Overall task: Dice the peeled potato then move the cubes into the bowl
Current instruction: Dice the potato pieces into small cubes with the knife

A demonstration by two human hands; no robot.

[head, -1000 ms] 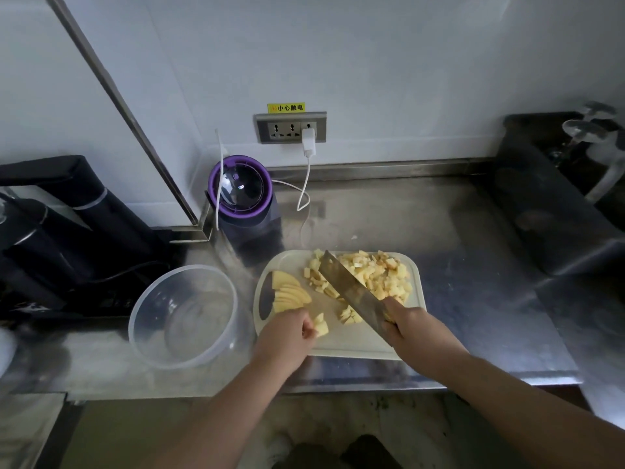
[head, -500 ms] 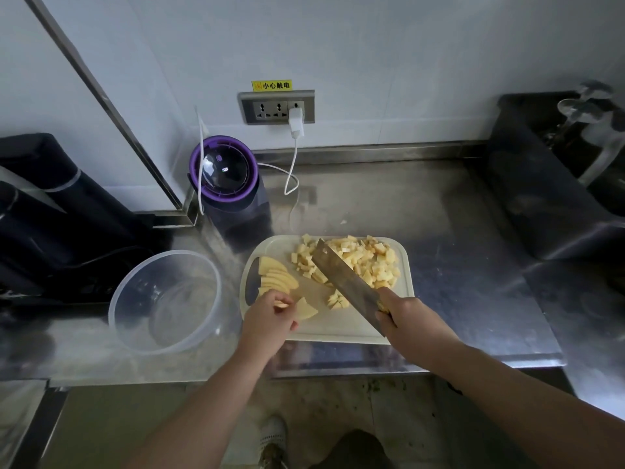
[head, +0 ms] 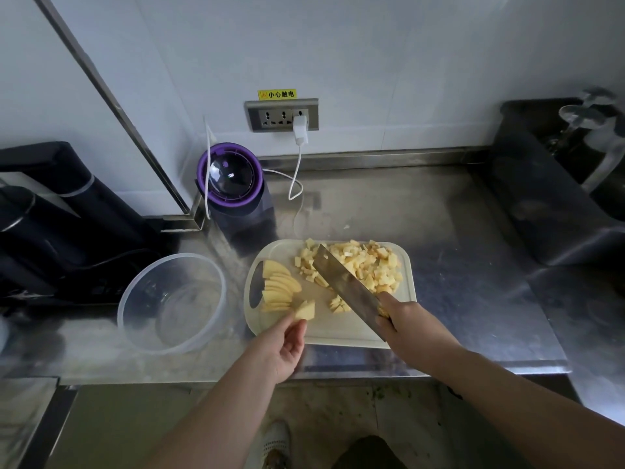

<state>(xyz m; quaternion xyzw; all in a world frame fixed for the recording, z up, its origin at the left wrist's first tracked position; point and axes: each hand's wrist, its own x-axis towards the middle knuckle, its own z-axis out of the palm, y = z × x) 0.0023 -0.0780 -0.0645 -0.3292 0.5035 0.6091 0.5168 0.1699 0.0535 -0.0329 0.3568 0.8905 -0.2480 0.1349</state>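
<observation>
left hand (head: 282, 346) pinches flat potato slices (head: 305, 311) | right hand (head: 404, 321) grips steel cleaver (head: 345, 286)

The handle of the cleaver (head: 345, 289) is being hidden inside the right hand (head: 406, 324); some potato cubes (head: 375, 267) are being covered by the blade. A dark appliance (head: 44, 214) is being cut off at the left edge.

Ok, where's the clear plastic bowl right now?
In the head view the clear bowl sits on the steel counter at the left, right beside the handle end of the cutting board, in front of the black appliance.
</observation>
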